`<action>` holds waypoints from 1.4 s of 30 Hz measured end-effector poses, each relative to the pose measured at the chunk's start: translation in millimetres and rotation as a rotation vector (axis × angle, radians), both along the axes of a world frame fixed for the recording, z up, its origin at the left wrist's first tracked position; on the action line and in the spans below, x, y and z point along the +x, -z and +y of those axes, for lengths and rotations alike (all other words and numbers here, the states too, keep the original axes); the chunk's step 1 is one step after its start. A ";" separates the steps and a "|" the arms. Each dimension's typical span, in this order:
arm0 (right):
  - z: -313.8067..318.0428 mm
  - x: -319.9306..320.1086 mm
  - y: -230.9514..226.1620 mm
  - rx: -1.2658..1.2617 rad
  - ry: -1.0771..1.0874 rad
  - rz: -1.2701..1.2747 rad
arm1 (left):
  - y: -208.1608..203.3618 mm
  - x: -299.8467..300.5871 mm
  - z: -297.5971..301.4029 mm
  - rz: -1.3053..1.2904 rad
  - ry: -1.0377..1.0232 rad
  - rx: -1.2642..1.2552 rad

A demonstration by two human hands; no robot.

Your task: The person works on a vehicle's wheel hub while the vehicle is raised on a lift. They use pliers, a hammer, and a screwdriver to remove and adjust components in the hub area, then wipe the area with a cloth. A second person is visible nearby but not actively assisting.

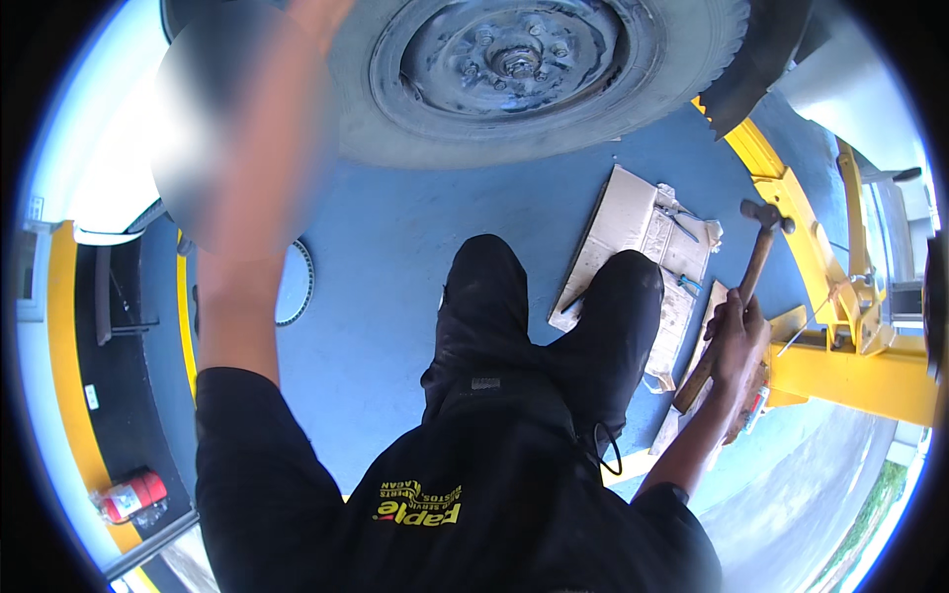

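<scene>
My right hand (pixel 736 341) is closed around the wooden handle of a hammer (pixel 759 259), held upright with its metal head at the top. My left arm reaches up past the left side of a vehicle wheel (pixel 514 59). Only part of my left hand (pixel 318 14) shows at the upper edge, its fingers cut off and the area beside it blurred, so its grip is hidden. The wheel has a worn tyre and a dirty steel rim with the hub and several lug nuts exposed.
Flattened cardboard (pixel 618 212) with pliers (pixel 682 225) and other tools lies by my right knee. A yellow lift arm (pixel 850 376) stands at the right. On the blue floor at left rests a round disc with a ridged rim (pixel 297 284); a red fire extinguisher (pixel 136 496) is further left.
</scene>
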State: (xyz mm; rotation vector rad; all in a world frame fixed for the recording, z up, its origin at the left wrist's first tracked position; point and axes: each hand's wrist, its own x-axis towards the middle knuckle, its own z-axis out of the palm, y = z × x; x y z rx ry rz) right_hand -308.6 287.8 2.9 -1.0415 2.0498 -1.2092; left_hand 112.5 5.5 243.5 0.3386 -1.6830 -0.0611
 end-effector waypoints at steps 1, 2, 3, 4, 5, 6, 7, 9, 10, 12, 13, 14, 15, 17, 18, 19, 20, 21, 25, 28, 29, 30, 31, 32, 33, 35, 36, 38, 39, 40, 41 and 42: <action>1.8 15.0 -13.6 -0.024 -0.032 -0.033 | 11.5 -4.0 18.7 -0.059 0.068 0.167; 18.9 11.0 -25.8 -0.034 0.012 0.007 | 54.8 -32.0 10.5 -0.057 0.230 0.344; 23.1 22.3 -31.8 -0.067 -0.024 -0.031 | 65.6 -37.0 11.8 -0.140 0.332 0.486; 23.5 36.3 -36.4 -0.100 -0.070 -0.072 | 75.1 -37.4 10.7 -0.226 0.420 0.631; 22.1 54.9 -43.1 -0.092 -0.056 -0.097 | 81.1 -35.0 8.9 -0.335 0.408 0.753; 21.3 66.7 -44.4 -0.122 -0.099 -0.133 | 94.2 -32.7 -0.7 -0.398 0.373 0.795; 20.3 74.3 -47.9 -0.097 -0.118 -0.134 | 108.3 -33.0 -16.2 -0.453 0.343 0.834; 15.5 82.4 -42.7 -0.100 -0.181 -0.103 | 133.0 -37.4 -29.6 -0.556 0.262 0.818; 11.3 86.0 -42.1 -0.118 -0.229 -0.113 | 134.7 -39.9 -33.7 -0.594 0.211 0.749; 2.9 97.6 -51.1 -0.121 -0.338 -0.148 | 140.9 -39.6 -38.5 -0.638 0.110 0.660; -2.7 96.8 -46.4 -0.107 -0.347 -0.114 | 147.2 -43.0 -38.3 -0.641 0.076 0.646; -9.7 98.2 -47.9 -0.123 -0.353 -0.060 | 151.7 -45.3 -39.4 -0.643 0.038 0.633; -16.4 101.8 -47.8 -0.127 -0.365 -0.010 | 157.7 -46.6 -42.0 -0.630 0.018 0.651; -27.7 102.8 -53.7 -0.152 -0.404 0.059 | 165.9 -54.5 -43.7 -0.619 -0.028 0.643; -35.2 103.4 -56.7 -0.154 -0.435 0.083 | 169.1 -54.5 -46.2 -0.620 -0.062 0.639; -42.6 104.1 -59.9 -0.157 -0.466 0.108 | 172.8 -53.8 -48.1 -0.587 -0.058 0.660; -49.8 105.2 -63.5 -0.162 -0.498 0.132 | 176.8 -52.9 -49.8 -0.555 -0.054 0.680; -55.0 106.0 -66.1 -0.173 -0.516 0.168 | 178.6 -55.6 -45.6 -0.523 -0.041 0.708; -78.1 108.0 -80.9 -0.212 -0.583 0.287 | 182.4 -57.9 -38.3 -0.595 -0.157 0.717; -91.3 111.9 -89.1 -0.223 -0.612 0.341 | 190.1 -54.7 -44.2 -0.572 -0.179 0.750; -94.9 115.0 -89.6 -0.242 -0.611 0.332 | 192.3 -52.6 -47.6 -0.567 -0.186 0.728; -96.1 115.0 -89.8 -0.255 -0.604 0.330 | 194.5 -55.0 -47.0 -0.559 -0.183 0.706; -98.5 114.0 -90.9 -0.249 -0.604 0.347 | 195.6 -55.9 -47.1 -0.565 -0.191 0.683; -101.8 113.4 -92.1 -0.244 -0.604 0.363 | 195.4 -55.6 -48.0 -0.572 -0.198 0.659; -105.5 113.3 -93.8 -0.245 -0.607 0.379 | 194.8 -54.4 -49.1 -0.577 -0.212 0.631; -109.3 114.5 -93.8 -0.275 -0.621 0.456 | 203.8 -53.8 -51.0 -0.518 -0.181 0.586; -112.0 115.5 -94.6 -0.294 -0.628 0.495 | 204.8 -53.4 -51.9 -0.490 -0.167 0.560; -116.9 124.0 -98.3 -0.334 -0.648 0.450 | 207.4 -50.6 -52.3 -0.481 -0.151 0.584; -119.2 127.4 -100.3 -0.355 -0.653 0.431 | 207.5 -51.4 -53.1 -0.476 -0.138 0.592; -122.6 129.4 -98.9 -0.372 -0.662 0.449 | 208.1 -52.1 -53.4 -0.482 -0.147 0.603; -126.8 131.0 -95.3 -0.389 -0.672 0.468 | 209.0 -52.7 -53.2 -0.489 -0.155 0.614; -130.8 132.2 -91.8 -0.407 -0.681 0.486 | 208.7 -53.1 -52.2 -0.496 -0.163 0.625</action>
